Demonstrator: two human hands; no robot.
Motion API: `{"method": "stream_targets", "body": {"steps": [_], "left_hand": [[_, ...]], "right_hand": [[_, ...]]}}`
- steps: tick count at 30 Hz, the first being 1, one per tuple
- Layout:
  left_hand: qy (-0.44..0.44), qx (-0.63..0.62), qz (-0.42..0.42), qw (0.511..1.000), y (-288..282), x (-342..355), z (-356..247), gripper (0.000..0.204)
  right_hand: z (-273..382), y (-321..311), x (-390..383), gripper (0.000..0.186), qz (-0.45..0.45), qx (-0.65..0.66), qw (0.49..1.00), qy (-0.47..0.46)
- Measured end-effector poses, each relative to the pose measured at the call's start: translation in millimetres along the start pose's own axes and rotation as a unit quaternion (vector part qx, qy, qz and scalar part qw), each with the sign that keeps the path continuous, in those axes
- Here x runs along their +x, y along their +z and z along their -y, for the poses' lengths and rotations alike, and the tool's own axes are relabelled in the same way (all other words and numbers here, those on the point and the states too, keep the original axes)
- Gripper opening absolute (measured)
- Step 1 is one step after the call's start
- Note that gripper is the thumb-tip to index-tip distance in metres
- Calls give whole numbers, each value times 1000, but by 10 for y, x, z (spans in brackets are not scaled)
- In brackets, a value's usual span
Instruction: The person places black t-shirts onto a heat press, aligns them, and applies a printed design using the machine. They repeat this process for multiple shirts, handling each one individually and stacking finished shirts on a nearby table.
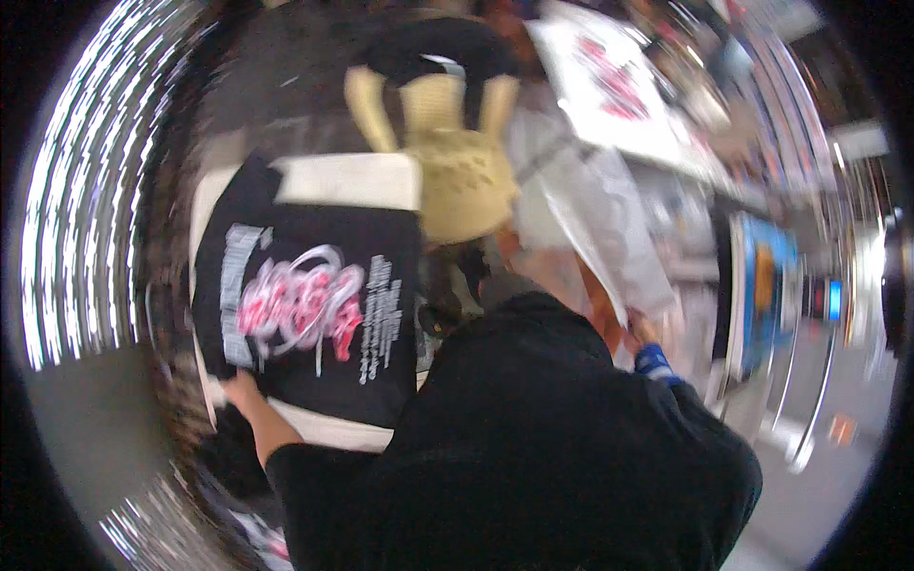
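A black T-shirt with a pink and white print lies spread over a pale padded board on my left. My left hand is at the shirt's near left edge, with its fingers closed on the fabric. Off to the right, my right hand pinches the lower end of a whitish, see-through sheet. That sheet hangs at a slant, apart from the shirt. Motion blur softens both hands and the print.
A yellow chair with a black cloth over it stands beyond the board. At the far right is a table with a white printed sheet. A blue-framed panel stands at the right, and dark printed fabric lies below the board.
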State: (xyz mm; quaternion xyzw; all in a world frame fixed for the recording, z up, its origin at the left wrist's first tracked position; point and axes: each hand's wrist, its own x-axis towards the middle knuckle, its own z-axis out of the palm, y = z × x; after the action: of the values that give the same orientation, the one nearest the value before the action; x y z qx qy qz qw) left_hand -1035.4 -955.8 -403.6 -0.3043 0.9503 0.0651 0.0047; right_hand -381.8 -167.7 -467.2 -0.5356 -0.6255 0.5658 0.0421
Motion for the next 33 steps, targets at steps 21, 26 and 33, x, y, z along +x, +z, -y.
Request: {"method": "stream_targets", "body": {"steps": [21,26,33], "left_hand": [[389,-201,-11,899,-1051,-3516,-2592,32],[475,-242,43,845,-957,-5046,-2781,51],[557,-157,351,736,-217,-6145,-2720,55]], "right_hand": [[310,294,1453,49,-94,-370,919,99],[945,865,1667,65,125,12,988,91],[2621,1476,807,43,385,314,860,113]]}}
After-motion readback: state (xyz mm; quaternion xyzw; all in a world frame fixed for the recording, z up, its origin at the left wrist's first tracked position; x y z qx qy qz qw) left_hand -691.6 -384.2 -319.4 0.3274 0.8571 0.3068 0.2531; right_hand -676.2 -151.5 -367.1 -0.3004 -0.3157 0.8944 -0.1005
